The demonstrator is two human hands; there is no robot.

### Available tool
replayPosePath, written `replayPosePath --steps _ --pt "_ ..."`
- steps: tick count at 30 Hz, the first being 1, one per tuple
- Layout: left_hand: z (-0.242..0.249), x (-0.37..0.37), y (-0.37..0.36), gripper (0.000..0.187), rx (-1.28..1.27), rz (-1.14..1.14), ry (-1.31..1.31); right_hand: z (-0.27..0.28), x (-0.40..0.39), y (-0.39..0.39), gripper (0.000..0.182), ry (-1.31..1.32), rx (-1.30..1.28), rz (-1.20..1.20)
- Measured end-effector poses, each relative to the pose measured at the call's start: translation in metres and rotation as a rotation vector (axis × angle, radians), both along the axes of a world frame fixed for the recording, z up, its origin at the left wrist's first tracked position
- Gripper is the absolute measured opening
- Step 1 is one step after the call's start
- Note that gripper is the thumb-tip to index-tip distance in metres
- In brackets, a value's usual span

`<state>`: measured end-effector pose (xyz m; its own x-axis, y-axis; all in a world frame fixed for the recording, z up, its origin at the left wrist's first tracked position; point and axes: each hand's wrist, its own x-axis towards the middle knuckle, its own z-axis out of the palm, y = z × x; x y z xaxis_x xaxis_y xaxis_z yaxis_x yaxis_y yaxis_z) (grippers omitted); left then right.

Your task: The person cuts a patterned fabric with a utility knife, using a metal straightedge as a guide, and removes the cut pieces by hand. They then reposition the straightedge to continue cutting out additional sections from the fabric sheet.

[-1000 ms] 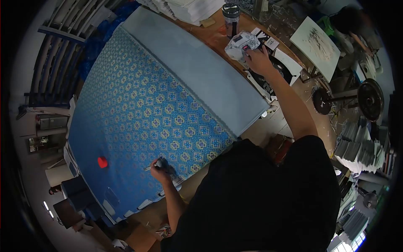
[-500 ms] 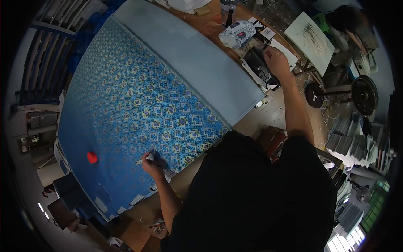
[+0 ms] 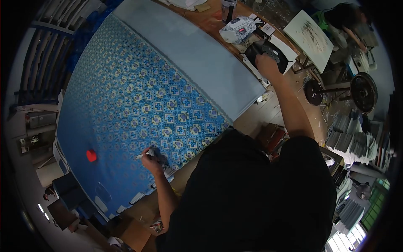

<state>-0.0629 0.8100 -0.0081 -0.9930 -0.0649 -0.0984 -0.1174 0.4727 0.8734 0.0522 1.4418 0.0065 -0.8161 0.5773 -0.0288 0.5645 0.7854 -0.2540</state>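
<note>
My left hand (image 3: 152, 162) is closed around a small pale tool (image 3: 142, 156) over the blue patterned fabric (image 3: 166, 113), and its shadow falls beside it. The tool's exact kind is too small to tell. At the upper right, my right hand (image 3: 268, 66) reaches over a black tray or pouch (image 3: 279, 54), at its near side. The fingers are bent together and partly hidden, so anything in them cannot be made out. Small pale bits lie inside the black holder.
A red round object (image 3: 91, 155) lies on the fabric. Plain grey-blue material (image 3: 189, 46) borders the pattern. A grey-white patterned pouch (image 3: 237, 30) and a bottle stand on the wooden table. Beyond are a white board (image 3: 308, 41), a fan (image 3: 363, 92) and another person (image 3: 344, 19).
My right hand has moved left and down, from the black holder's upper edge to its near side. The holder looks flatter and more open. My left hand has barely moved.
</note>
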Motion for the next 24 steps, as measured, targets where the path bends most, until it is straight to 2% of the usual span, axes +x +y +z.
replayPosePath --steps 3,5,11,13,15,17,18,20,22,24 --pt "-0.008 -0.002 -0.005 0.027 -0.012 -0.022 0.028 -0.003 -0.001 -0.001 0.017 0.049 0.038 -0.032" --pt "-0.009 -0.002 -0.007 0.028 -0.037 -0.039 0.051 -0.006 -0.001 0.001 0.019 -0.031 0.045 -0.018" --pt "0.007 0.002 0.006 0.031 0.079 0.037 -0.015 -0.009 -0.001 0.005 0.015 -0.011 0.065 0.014" --pt "0.011 0.003 0.008 0.034 0.286 0.085 -0.09 -0.002 -0.002 0.004 0.013 -0.002 0.044 0.006" --pt "0.016 0.004 0.011 0.035 0.377 0.091 -0.119 0.009 0.0 -0.002 0.011 0.005 0.019 -0.003" --pt "0.014 0.007 0.01 0.037 0.463 0.096 -0.148 0.024 0.002 -0.01 0.011 0.178 0.046 -0.143" --pt "0.014 0.009 0.013 0.035 0.484 0.067 -0.084 0.029 0.002 -0.011 0.011 0.176 0.046 -0.139" --pt "0.015 0.017 0.015 0.033 0.504 0.039 -0.021 0.04 0.004 -0.011 0.011 0.352 0.053 -0.077" --pt "0.051 0.033 0.044 0.027 0.753 0.113 -0.236 0.055 0.0 -0.026 0.013 0.408 -0.001 -0.029" --pt "0.049 0.039 0.055 0.023 0.728 0.097 -0.262 0.07 -0.009 -0.055 0.015 0.467 -0.057 0.021"
